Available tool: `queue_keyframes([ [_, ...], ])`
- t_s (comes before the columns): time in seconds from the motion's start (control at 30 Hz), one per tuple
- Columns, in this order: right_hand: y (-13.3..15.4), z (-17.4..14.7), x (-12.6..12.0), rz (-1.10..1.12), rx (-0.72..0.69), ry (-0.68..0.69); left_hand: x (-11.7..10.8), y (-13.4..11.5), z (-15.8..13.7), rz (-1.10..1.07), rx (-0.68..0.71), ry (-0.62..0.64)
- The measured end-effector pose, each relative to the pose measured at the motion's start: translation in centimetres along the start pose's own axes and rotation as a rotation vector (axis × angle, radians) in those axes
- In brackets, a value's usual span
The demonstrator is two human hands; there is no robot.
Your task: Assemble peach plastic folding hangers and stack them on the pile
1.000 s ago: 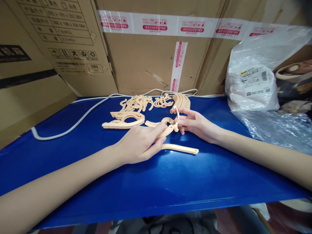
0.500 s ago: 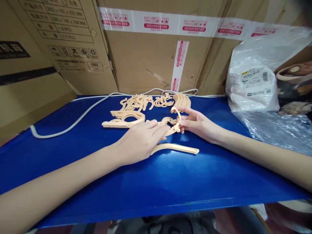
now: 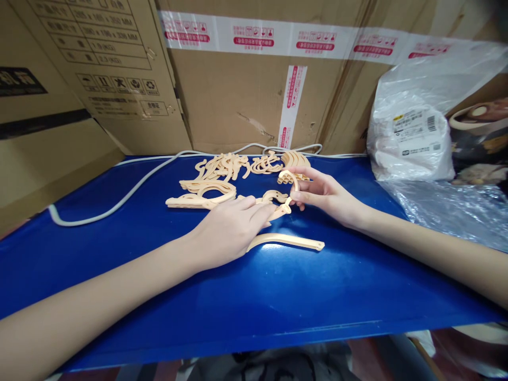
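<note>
Hands: two; the left hand (image 3: 228,227) is closed over a pale strip (image 3: 282,210); by the right hand (image 3: 313,190), a curved hook (image 3: 296,186) is pinched between thumb and fingers.
Held pieces: two, over the middle of the table; the hook's lower end is brought against the strip's right end.
Loose strip: one bent strip (image 3: 289,239), laid on the near side of the left hand and partly covered by it.
Wavy piece: one (image 3: 273,196), seen just beyond the left hand.
Stacks and heaps: four; folded pieces (image 3: 190,201) at left, a tangled heap (image 3: 224,166) far left of centre, a small heap (image 3: 265,165) beside it, nested strips (image 3: 296,159) beyond the right hand (pieces too overlapped to be counted).
Table: one, glossy blue (image 3: 278,301); its far edge is followed by a white cable (image 3: 130,193).
Cardboard: placed at left (image 3: 130,119) and far side (image 3: 222,95); the far face is crossed by printed tape (image 3: 222,34).
Bag: one plastic bag (image 3: 389,90), far right; a white labelled item (image 3: 416,135) is held inside.
</note>
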State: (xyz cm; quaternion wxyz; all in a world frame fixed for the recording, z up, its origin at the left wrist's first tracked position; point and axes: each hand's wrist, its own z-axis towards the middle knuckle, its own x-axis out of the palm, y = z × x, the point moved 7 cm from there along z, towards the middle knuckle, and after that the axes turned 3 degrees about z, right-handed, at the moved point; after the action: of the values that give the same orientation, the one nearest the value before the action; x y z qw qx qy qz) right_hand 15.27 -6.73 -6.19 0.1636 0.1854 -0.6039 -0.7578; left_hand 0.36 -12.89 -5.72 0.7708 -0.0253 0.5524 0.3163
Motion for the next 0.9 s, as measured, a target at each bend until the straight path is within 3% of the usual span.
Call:
queue_keyframes([
  [0.37, 0.8, -0.4, -0.2, -0.208, -0.076, -0.028, 0.0, 0.0, 0.1, -0.029, 0.017, 0.015],
  [0.73, 1.4, -0.8, 0.4, -0.320, -0.162, -0.018, -1.2, -0.4, 0.4, 0.047, -0.004, -0.125],
  [0.9, 1.3, -0.9, 0.5, -0.289, -0.137, -0.032, -1.1, -0.1, 0.4, 0.003, -0.041, -0.115],
])
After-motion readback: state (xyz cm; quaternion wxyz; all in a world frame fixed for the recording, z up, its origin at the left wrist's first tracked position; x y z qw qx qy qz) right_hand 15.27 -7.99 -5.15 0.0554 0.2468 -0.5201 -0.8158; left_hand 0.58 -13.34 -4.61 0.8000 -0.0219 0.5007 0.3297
